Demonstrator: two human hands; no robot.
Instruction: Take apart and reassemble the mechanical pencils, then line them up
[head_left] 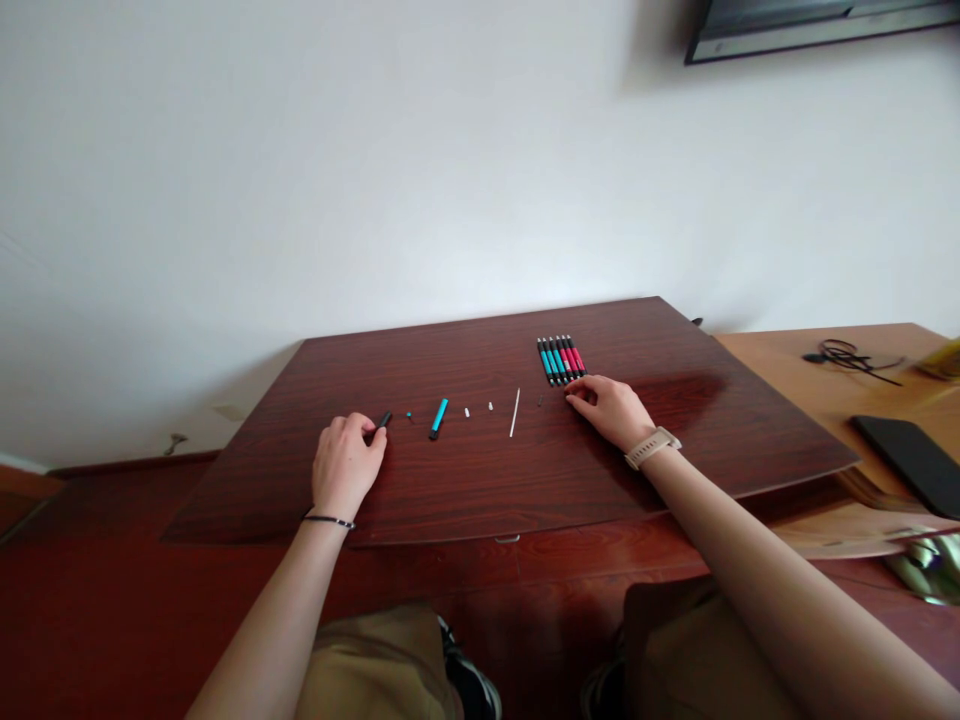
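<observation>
My left hand point(346, 462) is closed at the left of the table, thumb and fingers on a short black pen grip point(385, 419). Right of it, in a row, lie a tiny teal pen part point(409, 414), a teal pen barrel point(439, 415) with a black end, two small white pieces point(466, 412), a thin white ink refill point(515, 412) and a tiny spring point(540, 401). My right hand point(609, 408) has its fingers curled down at the row's right end; whatever its fingertips pinch is too small to make out. Just behind it lie several assembled teal and red pens point(561, 360), side by side.
The dark wooden table point(450, 500) stands against a white wall. At the right, a lighter wooden surface point(795, 370) carries a coiled black cable point(847, 355) and a black flat device point(907, 462). A screen point(817, 30) hangs at the upper right.
</observation>
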